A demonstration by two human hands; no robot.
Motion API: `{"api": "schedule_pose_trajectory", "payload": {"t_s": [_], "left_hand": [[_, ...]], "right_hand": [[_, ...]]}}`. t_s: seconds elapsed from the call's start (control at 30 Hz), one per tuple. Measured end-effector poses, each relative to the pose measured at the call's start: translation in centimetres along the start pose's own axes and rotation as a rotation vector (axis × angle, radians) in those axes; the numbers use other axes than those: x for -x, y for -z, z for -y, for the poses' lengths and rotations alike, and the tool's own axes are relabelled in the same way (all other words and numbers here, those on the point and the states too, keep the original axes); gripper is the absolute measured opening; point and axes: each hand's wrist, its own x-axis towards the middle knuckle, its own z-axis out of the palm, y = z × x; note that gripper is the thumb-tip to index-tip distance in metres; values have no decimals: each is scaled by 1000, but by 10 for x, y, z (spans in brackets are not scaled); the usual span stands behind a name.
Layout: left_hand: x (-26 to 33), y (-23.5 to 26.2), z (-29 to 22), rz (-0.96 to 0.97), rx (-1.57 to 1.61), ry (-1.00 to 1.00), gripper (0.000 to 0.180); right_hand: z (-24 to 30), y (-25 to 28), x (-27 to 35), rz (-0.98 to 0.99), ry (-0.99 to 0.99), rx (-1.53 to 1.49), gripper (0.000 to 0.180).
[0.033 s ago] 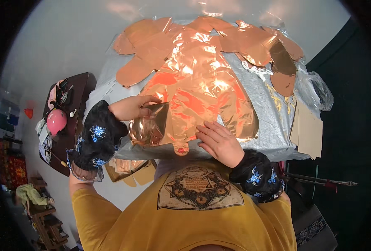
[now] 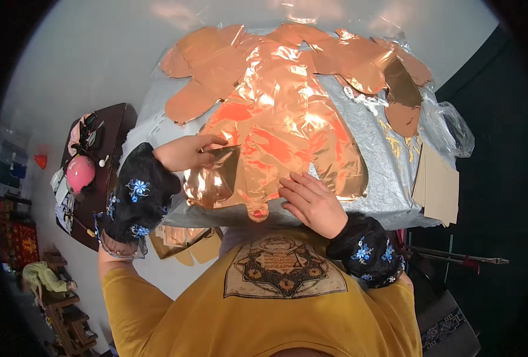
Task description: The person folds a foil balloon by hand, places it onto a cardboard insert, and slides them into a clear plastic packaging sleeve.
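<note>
Over the grey-covered table, looking down from the head camera, here's the big copper foil (image 2: 276, 119), spread nearly the full width of the cover (image 2: 359, 134), its wide middle toward the person and its rounded lobes reaching out at the far left and far right. On its near left side sits the left hand (image 2: 186, 153), palm down, forefinger and thumb a little apart at the top of a darker, shiny flap (image 2: 223, 166); whether they pinch that flap, I can't tell. And over to the right hand (image 2: 314, 203): fingers stretched out, side by side, lying on the foil's near edge, gripping nothing. Between the two hands, a small tab (image 2: 257, 209) with a red dot pokes toward the yellow shirt (image 2: 228, 315). Both forearms wear black sleeve covers (image 2: 134, 190) with blue flowers. Out right, we've got white strings (image 2: 368, 102) beside a lobe, yellow scraps (image 2: 396, 143) on the cover, a clear plastic bag (image 2: 459, 131) by the table's edge and brown cardboard (image 2: 437, 187) at the near right corner. Below the table's near edge, an open box (image 2: 207, 245). Off left, a dark side table (image 2: 106, 199) carries a round pink thing (image 2: 80, 174), and farther off, somebody in pale green (image 2: 45, 276) is by wooden stools (image 2: 64, 318).
</note>
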Motion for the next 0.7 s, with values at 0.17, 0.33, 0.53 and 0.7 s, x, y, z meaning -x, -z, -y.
{"api": "schedule_pose_trajectory", "payload": {"t_s": [0.17,0.33,0.53,0.7], "left_hand": [[9,11,-13,-208,-374,18,41],[12,24,-30,-347,-447,-103,39],[8,36,-57,-386,-490,-183,39],[-70,41,-84,-427,-465,-394,35]], "right_hand": [[-3,0,0,-6,-2,-19,32],[-3,17,-1,-12,20,-60,31],[-49,94,-21,-89,-104,84,28],[-192,129,-45,-105,-204,467,50]]}}
